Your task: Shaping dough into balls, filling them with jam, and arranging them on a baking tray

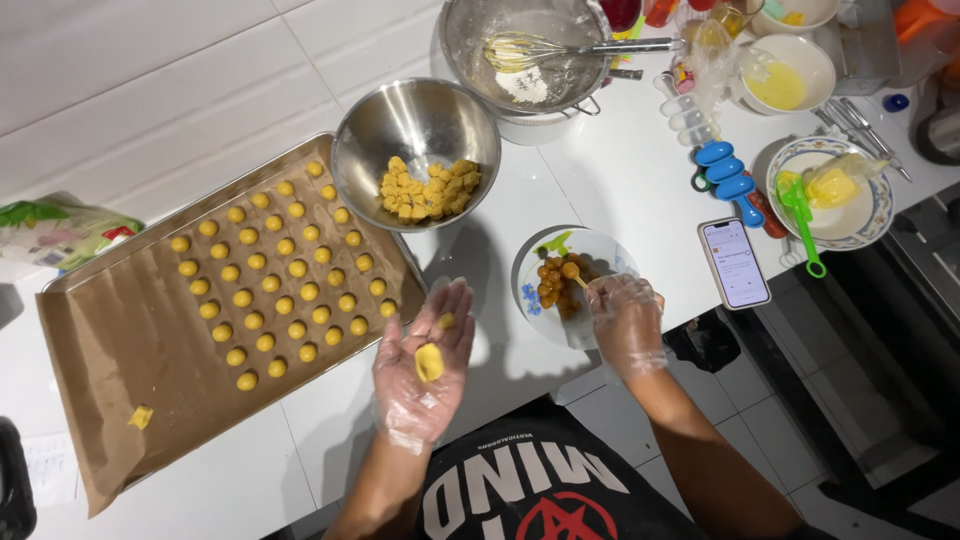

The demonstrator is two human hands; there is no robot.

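One flattened yellow dough piece [429,361] lies on the open gloved left hand [422,362]. The gloved right hand [626,318] pinches a thin stick [579,281] over one blue-patterned white plate [605,252] of brown filling balls [558,285]. Thirty-three round yellow dough balls [277,271] sit on one paper-lined baking tray [120,340].

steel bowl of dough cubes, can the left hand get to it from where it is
Probably yes. The left hand lies open, palm up, just below the steel bowl with bare counter between, though a flattened dough piece already sits in the palm.

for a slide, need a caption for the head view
Gloved left hand cups dough; right hand lifts a filling ball from the plate.
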